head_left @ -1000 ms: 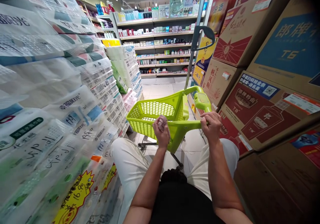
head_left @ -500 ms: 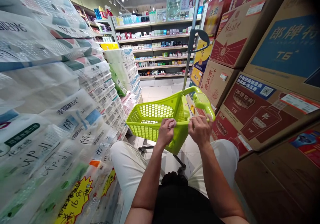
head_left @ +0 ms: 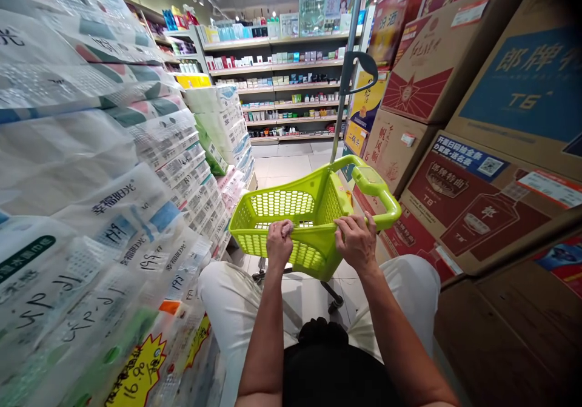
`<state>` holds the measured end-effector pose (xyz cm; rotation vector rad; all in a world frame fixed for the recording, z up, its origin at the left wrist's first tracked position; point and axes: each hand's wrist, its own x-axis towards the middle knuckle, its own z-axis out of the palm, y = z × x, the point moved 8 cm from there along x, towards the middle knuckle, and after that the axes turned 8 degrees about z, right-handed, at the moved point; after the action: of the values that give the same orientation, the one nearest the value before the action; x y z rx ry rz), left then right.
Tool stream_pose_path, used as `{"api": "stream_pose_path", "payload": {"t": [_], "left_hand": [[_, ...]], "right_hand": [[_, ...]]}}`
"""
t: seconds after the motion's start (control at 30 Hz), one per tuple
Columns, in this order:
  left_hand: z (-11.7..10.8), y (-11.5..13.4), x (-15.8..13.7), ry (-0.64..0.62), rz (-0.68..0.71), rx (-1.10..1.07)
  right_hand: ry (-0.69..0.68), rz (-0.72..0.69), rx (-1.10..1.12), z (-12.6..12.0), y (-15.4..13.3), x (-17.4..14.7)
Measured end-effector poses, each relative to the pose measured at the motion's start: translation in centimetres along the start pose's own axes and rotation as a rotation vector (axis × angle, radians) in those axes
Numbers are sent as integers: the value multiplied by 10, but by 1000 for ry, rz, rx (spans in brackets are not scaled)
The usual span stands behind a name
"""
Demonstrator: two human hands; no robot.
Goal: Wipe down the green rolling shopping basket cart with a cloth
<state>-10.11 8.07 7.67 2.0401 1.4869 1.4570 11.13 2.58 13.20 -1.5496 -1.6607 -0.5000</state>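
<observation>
Since the earlier frame your hands have slid left along the near rim of the green basket (head_left: 291,213), and the left one has come down from mid-air onto the rim; the basket itself sits a little further right in view.

On your left, wrapped tissue packs (head_left: 113,170) are stacked from floor to above eye level. On your right rises a wall of cardboard boxes (head_left: 459,79). Far down the aisle stand shelves (head_left: 277,73) of small goods. The basket rides on a wheeled frame on the tile floor, between your knees and just ahead of them, its tall pull handle (head_left: 352,79) rising at the far right corner.

Your right hand (head_left: 357,243) grips the near rim, fingers curled over the edge and pressed together, just beside the looped carry handle (head_left: 379,191). Your left hand (head_left: 279,244) is closed on a small crumpled wad, likely a cloth or tissue, though it is too small to be sure, and presses it onto the rim.

This looks like wiping the rim, in mid-stroke. The next move likely calls for the right hand to brace the basket while the left carries the wad along the edge.
</observation>
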Motion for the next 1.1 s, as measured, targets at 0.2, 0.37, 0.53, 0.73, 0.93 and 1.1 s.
{"api": "stream_pose_path", "payload": {"t": [0.2,0.37,0.53,0.73,0.93,1.1], "left_hand": [[-18,-31,-4,73,-12,-7],[-22,-46,-11,52,49,-13],[-40,-68,-18,198,-39,47],[-95,-122,-3,277,-206,189],[-112,-144,-2,305,-243,142],[-125,-166,-30,578,-476,101]], "right_hand": [[-43,-34,-6,13,-10,-3],[-48,-20,-9,15,-8,-5],[-47,-39,-32,16,-8,-6],[-35,-51,-25,18,-8,-7],[-20,-51,-40,19,-11,-7],[-33,-74,-36,16,-10,-7]]}}
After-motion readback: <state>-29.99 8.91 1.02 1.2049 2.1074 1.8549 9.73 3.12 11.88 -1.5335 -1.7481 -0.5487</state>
